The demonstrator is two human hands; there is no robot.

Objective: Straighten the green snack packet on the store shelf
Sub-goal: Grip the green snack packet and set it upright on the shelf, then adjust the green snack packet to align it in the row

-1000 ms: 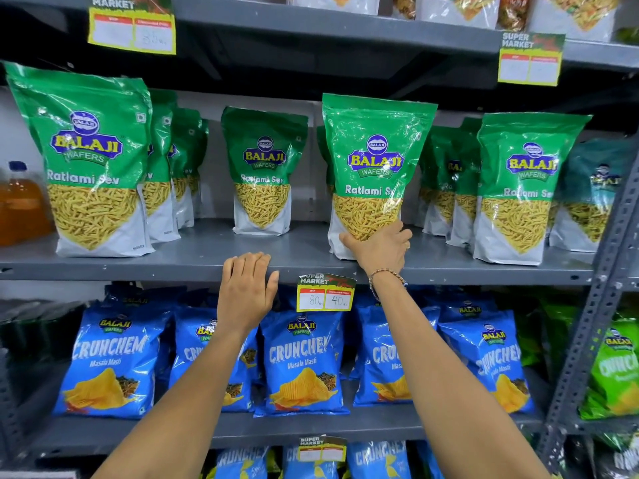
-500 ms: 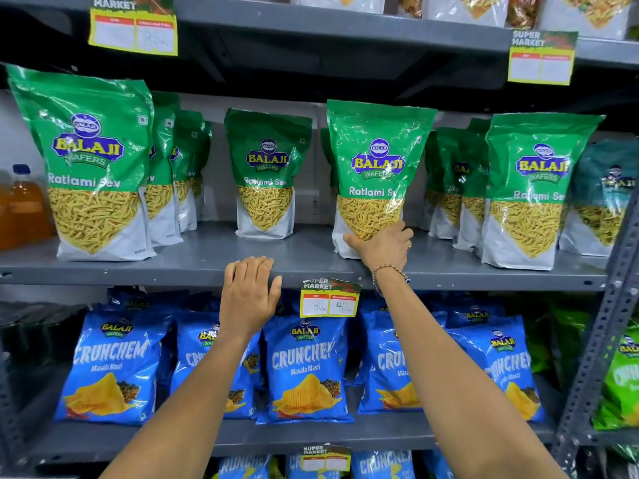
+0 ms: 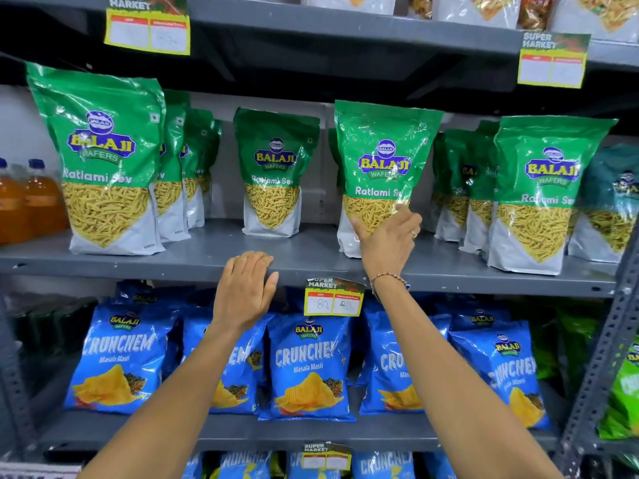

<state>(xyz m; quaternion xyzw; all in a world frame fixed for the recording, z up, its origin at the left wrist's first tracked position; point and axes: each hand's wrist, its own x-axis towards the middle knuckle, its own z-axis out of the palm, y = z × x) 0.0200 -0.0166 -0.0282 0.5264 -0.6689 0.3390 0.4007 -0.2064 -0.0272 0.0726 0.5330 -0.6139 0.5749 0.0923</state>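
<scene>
the right hand (image 3: 389, 243) lay spread against the lower front of the green snack packet (image 3: 382, 167), gripping nothing; the packet stood just above it, reading "balaji wafers ratlami sev"; the left hand (image 3: 245, 292) rested flat on the shelf edge (image 3: 138, 267)

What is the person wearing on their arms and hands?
Both forearms are bare, with no sleeves showing. The right hand wears a thin ring on one finger and a slim beaded bracelet at the wrist. The left hand wears nothing.
</scene>
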